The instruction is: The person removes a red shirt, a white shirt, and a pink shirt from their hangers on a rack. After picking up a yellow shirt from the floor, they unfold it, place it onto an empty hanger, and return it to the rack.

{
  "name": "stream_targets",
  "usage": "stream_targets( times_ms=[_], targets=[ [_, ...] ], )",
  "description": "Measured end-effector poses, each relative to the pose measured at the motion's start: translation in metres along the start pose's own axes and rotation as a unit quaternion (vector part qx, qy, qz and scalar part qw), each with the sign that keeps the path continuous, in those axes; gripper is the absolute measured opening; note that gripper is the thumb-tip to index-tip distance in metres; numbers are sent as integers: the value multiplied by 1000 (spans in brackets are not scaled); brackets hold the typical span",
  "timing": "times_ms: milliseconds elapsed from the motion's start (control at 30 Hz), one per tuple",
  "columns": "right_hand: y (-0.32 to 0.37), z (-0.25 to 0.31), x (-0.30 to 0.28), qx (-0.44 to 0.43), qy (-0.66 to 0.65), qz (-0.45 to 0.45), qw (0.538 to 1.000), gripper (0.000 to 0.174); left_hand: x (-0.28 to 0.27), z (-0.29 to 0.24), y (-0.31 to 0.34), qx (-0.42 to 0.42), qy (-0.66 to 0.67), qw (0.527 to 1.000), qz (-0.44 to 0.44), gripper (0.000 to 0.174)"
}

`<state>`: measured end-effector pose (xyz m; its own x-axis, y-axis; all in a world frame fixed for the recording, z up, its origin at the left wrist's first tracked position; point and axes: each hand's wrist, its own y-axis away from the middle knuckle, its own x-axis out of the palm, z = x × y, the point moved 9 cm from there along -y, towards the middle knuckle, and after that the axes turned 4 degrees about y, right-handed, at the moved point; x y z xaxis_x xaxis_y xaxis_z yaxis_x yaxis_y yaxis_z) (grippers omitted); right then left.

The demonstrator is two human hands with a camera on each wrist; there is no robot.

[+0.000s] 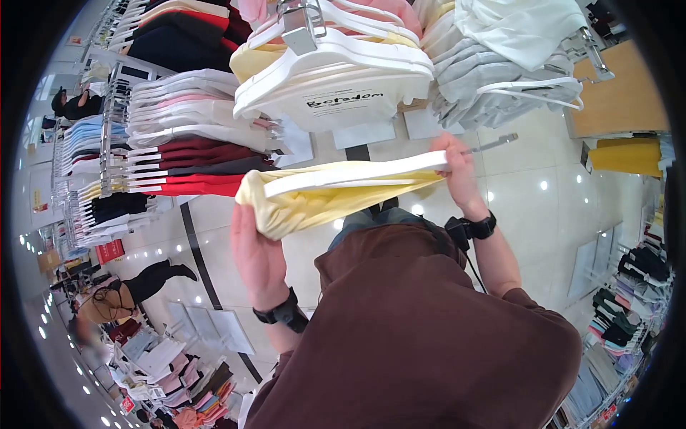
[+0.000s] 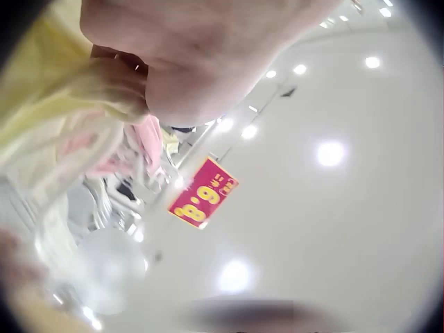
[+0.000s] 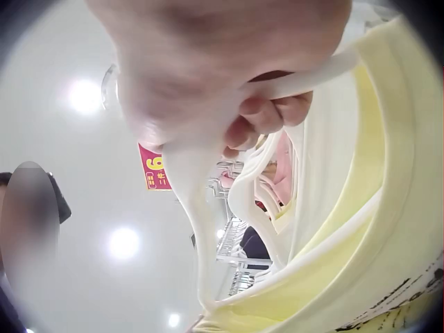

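Note:
A yellow garment (image 1: 307, 204) is stretched sideways between the two hands, with a white hanger (image 1: 350, 171) along it. The right hand (image 1: 457, 171) grips the hanger near its metal hook (image 1: 496, 143); in the right wrist view, curled fingers (image 3: 267, 121) wrap round the white plastic (image 3: 191, 187). At the garment's other end, the left hand (image 1: 259, 250) holds the bunched cloth, its fingertips hidden behind it. The left wrist view shows that hand (image 2: 187, 55) against the yellow cloth (image 2: 48, 90).
White tops on hangers (image 1: 336, 96) hang from a rail ahead, with grey garments (image 1: 475, 79) to the right. Dark red and red clothes (image 1: 207, 161) hang at the left. A person in black trousers (image 1: 153, 280) is at the lower left. A red price sign (image 2: 204, 193) hangs overhead.

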<state>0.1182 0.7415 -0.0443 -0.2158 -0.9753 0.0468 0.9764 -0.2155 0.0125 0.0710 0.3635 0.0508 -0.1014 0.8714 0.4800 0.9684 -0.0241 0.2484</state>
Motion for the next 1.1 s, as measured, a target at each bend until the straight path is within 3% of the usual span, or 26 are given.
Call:
stream_targets(
  times_ms=[67, 133, 167, 233, 267, 333, 400, 467, 533, 600, 667, 700, 767, 800, 867, 933, 1000, 1100],
  targets=[
    [5, 13, -2, -17, 17, 3, 1000, 33, -21, 20, -18, 43, -111, 993, -3, 32],
    [15, 27, 3, -56, 145, 19, 988, 29, -26, 21, -21, 129, -382, 915, -20, 25],
    [18, 30, 5, -55, 146, 20, 988, 29, -23, 23, -22, 128, -381, 915, -22, 25],
    [18, 33, 16, -36, 231, 40, 971, 33, -2, 31, -21, 137, -598, 789, -20, 21],
    [15, 39, 18, -36, 232, 40, 971, 33, -1, 35, -22, 137, -598, 790, -20, 21],
    [9, 36, 23, 56, 287, 88, 952, 26, 11, 47, -22, 160, -648, 744, 21, 21],
    [4, 51, 37, 69, 308, 97, 944, 26, 18, 55, -21, 131, -659, 740, 29, 21],
    [1, 50, 39, 80, 330, 106, 935, 25, 37, 58, -17, 88, -617, 779, 62, 22],
    [-11, 49, 38, 15, 345, 113, 932, 24, 52, 59, -21, 99, -603, 787, 85, 24],
    [-15, 60, 29, 22, 320, 86, 943, 24, 64, 49, -15, 102, -593, 792, 104, 27],
    [-20, 70, 18, 29, 295, 59, 953, 24, 76, 38, -9, 80, -480, 863, 140, 36],
    [-24, 75, 17, 19, 278, 70, 958, 24, 71, 36, -14, 81, -479, 863, 140, 36],
    [-29, 86, 14, 7, 261, 78, 962, 24, 72, 4, -18, 277, -567, 766, 126, 49],
    [-30, 92, 13, 1, 244, 82, 966, 24, 70, 2, -22, 278, -566, 766, 128, 49],
    [-35, 102, 11, -6, 226, 87, 970, 25, 78, 2, -24, 309, -669, 662, 136, 60],
    [-41, 108, 13, -2, 246, 125, 961, 25, 83, 1, -30, 298, -663, 673, 136, 60],
    [-47, 121, 25, -16, 209, 146, 967, 29, 100, -1, -27, 361, -668, 627, 176, 45],
    [-54, 129, 30, -20, 157, 198, 967, 34, 109, 0, -35, 327, -635, 668, 209, 31]
  ],
)
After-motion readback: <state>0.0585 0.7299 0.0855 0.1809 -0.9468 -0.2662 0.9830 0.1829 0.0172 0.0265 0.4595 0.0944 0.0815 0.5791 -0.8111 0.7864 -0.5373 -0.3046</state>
